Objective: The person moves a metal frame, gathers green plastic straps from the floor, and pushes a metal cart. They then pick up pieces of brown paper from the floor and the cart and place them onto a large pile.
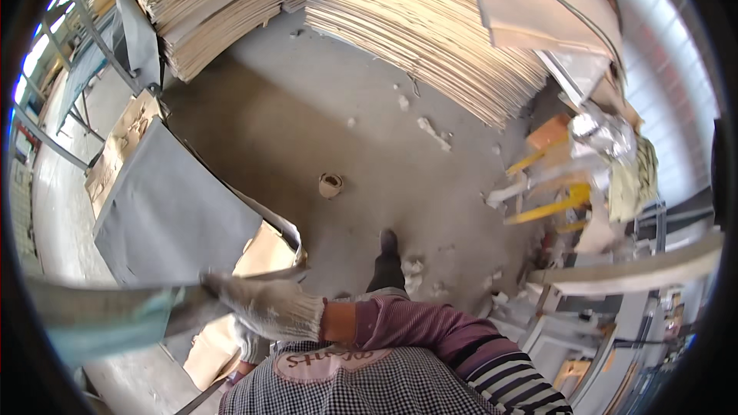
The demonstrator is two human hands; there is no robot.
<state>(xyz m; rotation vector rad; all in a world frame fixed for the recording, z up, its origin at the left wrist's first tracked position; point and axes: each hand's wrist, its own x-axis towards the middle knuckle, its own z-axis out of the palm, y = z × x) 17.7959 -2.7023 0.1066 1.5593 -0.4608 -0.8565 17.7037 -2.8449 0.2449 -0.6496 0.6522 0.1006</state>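
My right hand, in a white knit glove, reaches across my body to the left. Its fingers appear closed on a long grey bar or board edge, blurred and running out to the left. A pale teal strip hangs along that edge, also blurred. Below and partly behind the right hand is my left hand, gloved too; its fingers are hidden. Just beyond both hands lies a large grey sheet over tan sheets.
Tall stacks of tan sheets stand at the back. A small cardboard-coloured roll and white scraps lie on the floor. Yellow-framed clutter and a pale beam are at the right; metal rails stand left.
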